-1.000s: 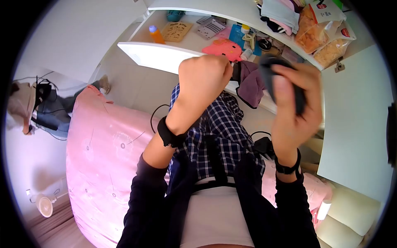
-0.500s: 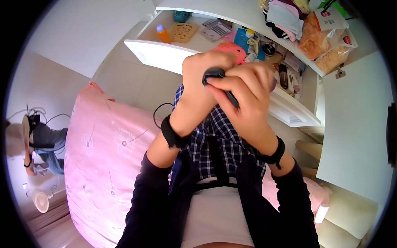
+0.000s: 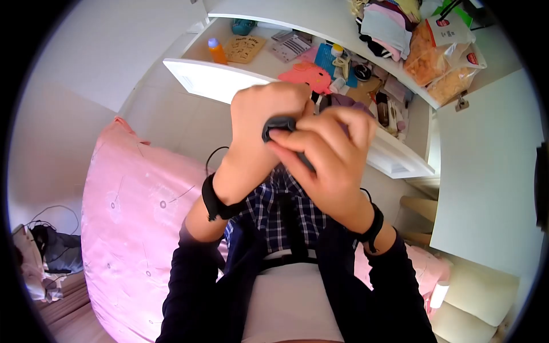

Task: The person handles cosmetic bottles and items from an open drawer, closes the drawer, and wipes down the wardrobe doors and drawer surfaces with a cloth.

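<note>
My right hand (image 3: pixel 337 166) pinches a dark object (image 3: pixel 280 120) between thumb and fingers, its upper end against or just beside the back of my left hand (image 3: pixel 257 117), above my lap and in front of the open drawer (image 3: pixel 214 78). Left hand closed in a fist, back toward me; whether anything sits inside it, I cannot tell. Main risk, as I judge it: the pinch slipping, since few fingertips seem to bear on that rounded end; the object could then drop to my lap or the floor. If it has a hard edge, too much push could scrape bare skin. Purple cloth (image 3: pixel 342 100) lies behind my right knuckles and might snag on a finger if I pull away fast. An elbow or wrist swung forward could knock the orange bottle (image 3: pixel 217 52) over in the drawer. Materials: dark object matte, its upper part curved round a hollow or recess, surface seemingly smooth; cloth soft-looking, bunched; bottle smooth, lilac-capped, upright. Pink bedcover (image 3: pixel 131 228) has a satiny sheen; plaid fabric (image 3: pixel 274 231) is creased over my lap.
</note>
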A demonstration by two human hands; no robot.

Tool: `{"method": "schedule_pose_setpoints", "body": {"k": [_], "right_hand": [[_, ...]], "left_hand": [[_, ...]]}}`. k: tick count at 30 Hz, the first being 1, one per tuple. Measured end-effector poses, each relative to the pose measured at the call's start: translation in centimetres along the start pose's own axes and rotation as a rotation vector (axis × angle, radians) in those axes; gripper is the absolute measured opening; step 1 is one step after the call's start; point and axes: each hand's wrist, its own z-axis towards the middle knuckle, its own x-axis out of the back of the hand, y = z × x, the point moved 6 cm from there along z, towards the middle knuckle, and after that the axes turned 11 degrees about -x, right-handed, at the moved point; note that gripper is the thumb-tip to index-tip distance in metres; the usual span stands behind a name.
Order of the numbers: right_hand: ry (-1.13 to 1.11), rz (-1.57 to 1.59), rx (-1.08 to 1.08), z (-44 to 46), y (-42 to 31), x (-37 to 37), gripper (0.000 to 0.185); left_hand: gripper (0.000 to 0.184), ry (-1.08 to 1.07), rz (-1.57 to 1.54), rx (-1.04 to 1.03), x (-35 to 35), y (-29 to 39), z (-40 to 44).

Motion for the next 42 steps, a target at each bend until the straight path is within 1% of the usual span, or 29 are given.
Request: {"method": "schedule_pose_setpoints", "body": {"k": [1, 3, 5, 7, 9, 10, 11, 12, 15, 16, 18, 19, 21, 22, 24, 25, 27, 28, 29, 30, 31, 32, 33, 35, 36, 37, 40, 41, 42], "right_hand": [[-0.001, -0.005, 0.031, -0.1, 0.0, -0.2, 0.021], [-0.016, -0.014, 0.081, -0.7, 0.5, -0.3, 0.022], [0.035, 0.155, 0.005, 0.2, 2.4, 0.9, 0.021], [0.162, 0.188, -0.175, 1.7, 2.8, 4.0, 0.021], [0.136, 0.055, -0.048, 2.1, 1.7, 4.0, 0.02], [0.013, -0.115, 0.135, 1.8, 0.8, 2.8, 0.02], [0.018, 0.113, 0.078, 0.6, 1.5, 0.0, 0.019], [0.008, 0.055, 0.057, 0.5, 1.2, 0.1, 0.018], [-0.056, -0.033, 0.033, 1.1, 1.1, 0.2, 0.016], [-0.117, -0.006, 0.042, 1.2, 1.5, 0.2, 0.016], [-0.112, 0.201, -0.045, 2.1, 2.9, 1.3, 0.018], [-0.028, 0.225, -0.089, 2.6, 2.5, 2.8, 0.019], [-0.006, 0.139, 0.144, 2.7, 2.1, 3.3, 0.019], [0.013, 0.099, 0.259, 2.9, 1.6, 3.5, 0.018], [-0.088, 0.096, 0.171, 0.8, -1.0, 0.4, 0.019], [-0.106, 0.073, 0.162, 0.6, -1.0, 0.5, 0.019], [-0.136, 0.036, 0.178, 1.0, -0.6, 0.0, 0.02], [-0.211, 0.13, 0.142, 1.5, 0.0, 0.1, 0.016], [-0.226, 0.235, 0.042, 2.4, 0.6, 0.9, 0.012], [-0.231, 0.344, -0.057, 3.3, 1.3, 1.7, 0.008], [-0.173, 0.46, -0.224, 4.1, 1.9, 3.0, 0.004], [-0.135, 0.432, -0.236, 4.3, 1.4, 3.9, 0.004], [-0.097, 0.404, -0.248, 4.5, 1.0, 4.7, 0.006], [-0.17, 0.242, -0.033, 3.9, 0.1, 2.9, 0.004], [-0.21, 0.161, 0.029, 3.4, 0.1, 1.8, 0.01], [-0.246, 0.084, 0.094, 2.8, 0.1, 0.7, 0.016], [-0.366, 0.201, -0.01, 2.5, 1.2, 0.7, 0.015], [-0.422, 0.3, -0.055, 2.8, 1.5, 0.9, 0.01], [-0.35, 0.431, -0.177, 3.7, 1.6, 1.9, 0.011]], "left_hand": [[0.018, -0.092, 0.114, 0.037, -0.4, -0.3, 0.0], [0.017, -0.101, 0.128, 0.002, -1.2, -0.5, -0.6], [0.015, -0.089, 0.078, -0.008, -1.0, -0.9, -0.5], [0.013, -0.093, 0.179, 0.018, -1.2, -1.1, -0.6], [0.009, -0.136, 0.245, 0.021, -1.2, -0.5, -0.5], [0.01, 0.025, 0.008, -0.022, 0.0, 0.5, -0.4], [0.01, 0.079, -0.104, -0.002, 0.0, 0.4, -0.6], [0.012, 0.131, -0.221, 0.019, -0.2, 0.3, -0.9], [0.012, 0.145, -0.211, -0.024, -0.7, 0.3, -1.5], [0.011, 0.053, -0.21, 0.029, -0.6, 0.3, -1.5], [0.008, -0.028, 0.014, 0.014, -0.8, 0.1, -1.5], [0.008, -0.11, 0.098, 0.033, -0.9, 0.0, -1.3], [0.008, -0.268, 0.268, 0.082, -1.0, -0.1, -1.1], [0.006, -0.06, 0.027, 0.01, 0.0, 0.2, -1.4], [0.01, 0.196, -0.402, 0.013, 1.2, 1.4, -1.6], [0.013, 0.139, -0.314, -0.047, 1.0, 1.5, -1.6], [0.011, 0.09, -0.233, -0.048, 0.5, 0.8, -2.0], [0.011, 0.05, -0.198, -0.043, 0.2, 0.8, -2.5], [0.011, 0.128, -0.241, -0.035, 0.3, 0.7, -2.6], [0.011, 0.051, -0.064, -0.064, 0.2, 1.0, -2.3], [0.011, -0.026, 0.113, -0.092, 0.2, 1.3, -1.9], [0.012, -0.103, 0.289, -0.113, 0.1, 1.6, -1.8], [0.011, -0.104, 0.313, -0.139, 0.3, 1.8, -1.8], [0.011, -0.059, 0.236, -0.191, 0.8, 2.5, -2.3], [0.011, -0.041, 0.191, -0.221, 1.0, 2.8, -2.5], [0.01, -0.11, 0.173, -0.243, 0.0, 2.2, -3.0], [0.009, -0.084, 0.194, -0.261, -0.2, 2.8, -3.3], [0.009, -0.062, 0.258, -0.277, 0.1, 3.1, -3.2], [0.009, -0.084, 0.274, -0.264, 0.1, 3.0, -3.0]]}}
